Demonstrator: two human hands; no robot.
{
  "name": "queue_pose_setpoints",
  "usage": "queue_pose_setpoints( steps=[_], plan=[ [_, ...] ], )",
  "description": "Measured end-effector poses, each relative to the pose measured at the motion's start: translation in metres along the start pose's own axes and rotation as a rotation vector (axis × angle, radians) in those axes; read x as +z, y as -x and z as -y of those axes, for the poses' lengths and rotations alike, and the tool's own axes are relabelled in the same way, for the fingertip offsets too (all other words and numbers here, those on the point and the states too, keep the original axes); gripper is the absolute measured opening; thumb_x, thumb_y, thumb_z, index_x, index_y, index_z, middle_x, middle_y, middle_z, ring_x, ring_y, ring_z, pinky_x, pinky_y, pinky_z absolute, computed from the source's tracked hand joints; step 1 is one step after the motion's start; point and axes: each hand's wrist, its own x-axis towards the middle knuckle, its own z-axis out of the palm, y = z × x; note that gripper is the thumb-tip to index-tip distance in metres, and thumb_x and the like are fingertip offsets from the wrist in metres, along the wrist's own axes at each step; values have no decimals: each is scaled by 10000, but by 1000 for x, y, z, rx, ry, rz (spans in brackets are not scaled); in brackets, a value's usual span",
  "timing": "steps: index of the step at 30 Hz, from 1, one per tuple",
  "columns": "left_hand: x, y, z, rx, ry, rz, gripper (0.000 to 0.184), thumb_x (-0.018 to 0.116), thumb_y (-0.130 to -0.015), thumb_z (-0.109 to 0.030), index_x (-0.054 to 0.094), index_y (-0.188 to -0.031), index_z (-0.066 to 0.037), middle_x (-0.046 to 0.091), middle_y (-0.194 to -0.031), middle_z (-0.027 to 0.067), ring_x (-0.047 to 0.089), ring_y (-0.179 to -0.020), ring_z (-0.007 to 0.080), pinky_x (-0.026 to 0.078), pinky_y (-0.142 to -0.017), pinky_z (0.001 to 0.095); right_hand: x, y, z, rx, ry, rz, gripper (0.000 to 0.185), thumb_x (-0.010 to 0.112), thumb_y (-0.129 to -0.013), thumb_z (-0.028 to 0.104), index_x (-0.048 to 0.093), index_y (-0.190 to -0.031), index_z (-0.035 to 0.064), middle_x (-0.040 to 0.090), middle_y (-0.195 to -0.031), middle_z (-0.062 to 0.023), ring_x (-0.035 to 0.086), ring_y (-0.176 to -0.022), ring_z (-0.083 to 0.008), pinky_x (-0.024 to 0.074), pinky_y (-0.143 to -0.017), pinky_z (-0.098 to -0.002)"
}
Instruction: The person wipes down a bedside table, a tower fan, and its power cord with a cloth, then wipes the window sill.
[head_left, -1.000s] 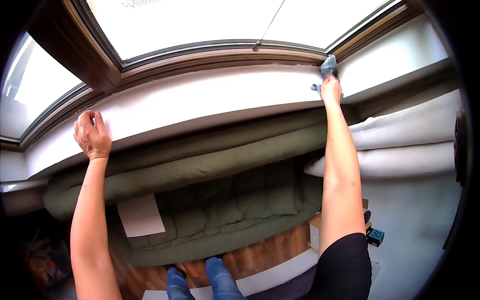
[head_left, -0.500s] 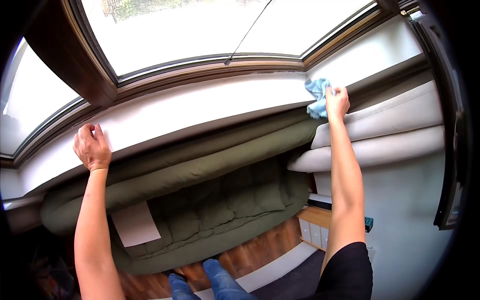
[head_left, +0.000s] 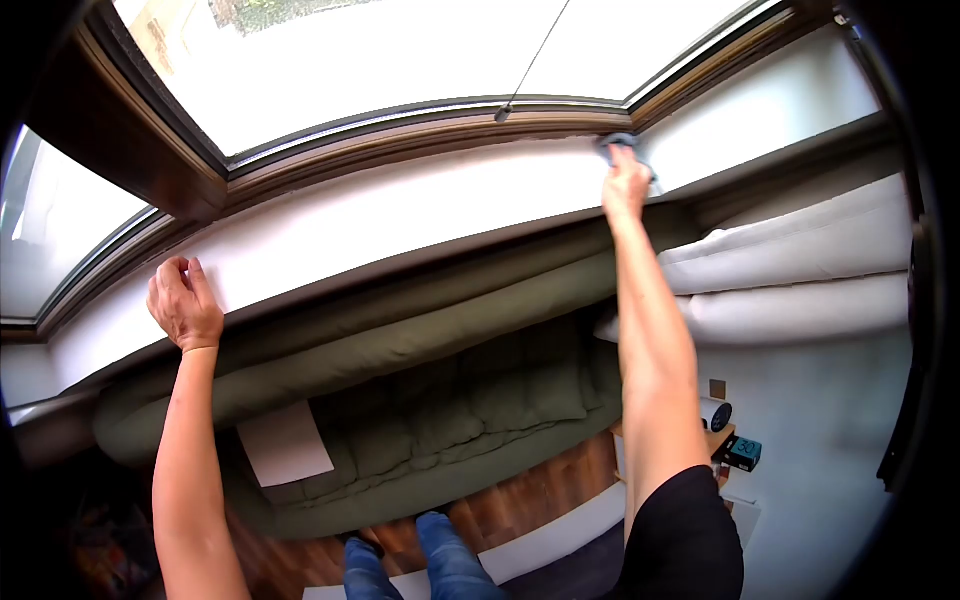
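Observation:
My right hand is stretched to the far right end of the white windowsill, closed on a blue cloth. The cloth is bunched against the corner where the sill meets the brown window frame; motion blurs it, and my fingers cover part of it. At the left, my left hand rests on the sill near its front edge. Its fingers are loosely bent, the thumb stands apart, and I see nothing in it.
Below the sill is an olive-green sofa with a pale sheet on it. White rolled cushions lie at the right. A thin cord hangs before the glass. A small black-and-teal box is near my right elbow.
My right hand has moved up and left with the cloth, from the sill's front edge into the back corner. My left hand stays on the sill; the view has shifted slightly.

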Motion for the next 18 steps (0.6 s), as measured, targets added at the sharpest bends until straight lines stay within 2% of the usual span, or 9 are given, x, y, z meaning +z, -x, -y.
queue_pose_setpoints(
  steps=[2, 5, 8, 10, 11, 13, 15, 16, 18],
  plan=[
    [-1, 0, 3, -42, -8, 64, 207, 574, -974, -284, 613, -924, -87, 620, -820, 49, 573, -856, 261, 412, -820, 413, 12, 27, 90, -364, -83, 3, 273, 565, -837, 14, 744, -1031, 84, 721, -994, -139, 641, -922, -340, 471, -819, -469],
    [3, 1, 6, -33, -24, 35, 211, 572, -975, -286, 616, -921, -87, 627, -831, 52, 577, -862, 268, 416, -817, 414, -5, 47, 171, -432, -211, 256, 386, 601, -780, -63, 730, -1108, 93, 703, -1143, -173, 648, -1009, -336, 475, -977, -427],
    [1, -2, -1, -22, -20, 43, 214, 567, -979, -281, 624, -925, -82, 634, -840, 65, 584, -867, 281, 423, -810, 420, -8, 14, 57, -444, 43, 106, 365, 620, -734, 14, 726, -1080, 62, 707, -1109, -184, 646, -1085, -370, 511, -960, -457],
    [4, 1, 9, 19, -23, -9, 211, 563, -982, -273, 626, -934, -78, 648, -859, 78, 594, -883, 293, 429, -811, 427, -32, 6, -38, -120, 185, 81, 334, 608, -807, 35, 714, -1123, 44, 698, -1150, -185, 639, -1095, -380, 489, -997, -464],
    [-1, -1, 2, 35, -26, -16, 212, 556, -985, -273, 627, -945, -76, 656, -885, 87, 594, -891, 304, 429, -822, 427, -58, -3, -65, 112, 146, 216, 333, 599, -857, 62, 701, -1174, 57, 668, -1226, -199, 609, -1149, -374, 465, -1032, -457],
    [1, 0, 5, 44, -21, -5, 215, 547, -988, -272, 625, -955, -74, 661, -905, 95, 594, -900, 310, 428, -834, 428, -49, 4, -94, -66, 425, 33, 326, 595, -883, 80, 695, -1193, 78, 666, -1220, -184, 602, -1141, -382, 466, -1029, -449],
    [-4, -1, 0, 21, -5, 21, 215, 541, -988, -269, 626, -960, -74, 663, -922, 92, 596, -919, 315, 425, -849, 429, -20, 15, -61, -74, 418, -126, 298, 559, -903, 63, 701, -1164, 86, 676, -1166, -171, 605, -1077, -392, 477, -979, -458],
    [-4, 0, 0, 22, -3, 15, 212, 541, -986, -266, 627, -958, -74, 664, -922, 91, 595, -920, 316, 425, -849, 430, -15, 14, -11, 41, 296, -29, 291, 524, -903, 35, 707, -1125, 81, 684, -1096, -165, 608, -999, -387, 478, -917, -485],
    [-3, -3, -1, 23, 2, -4, 208, 542, -984, -263, 628, -956, -75, 665, -922, 90, 594, -922, 316, 424, -850, 431, 9, 27, 92, -165, 101, -45, 283, 491, -856, -15, 710, -1027, 34, 697, -949, -178, 616, -905, -390, 483, -850, -480]
  ],
)
